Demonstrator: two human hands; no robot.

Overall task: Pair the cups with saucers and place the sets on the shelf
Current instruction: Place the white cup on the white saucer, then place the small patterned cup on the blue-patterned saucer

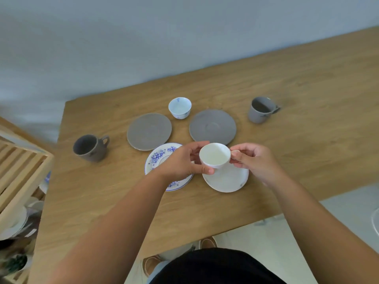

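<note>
Both hands [182, 160] [254, 160] grip white cup [214, 155] (mouth up, tilted nearward), above white saucer [227, 179]

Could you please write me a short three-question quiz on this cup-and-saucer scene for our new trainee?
1. True or false: both hands hold the white cup over the white saucer.
2. How many grey saucers lie bare on the table?
3. Which cup matches the floral saucer: A, the left grey cup; B, the small blue-patterned cup; C, the right grey cup?

Key: 1 true, left hand and right hand. 2 two, left grey saucer and right grey saucer. 3 B.
</note>
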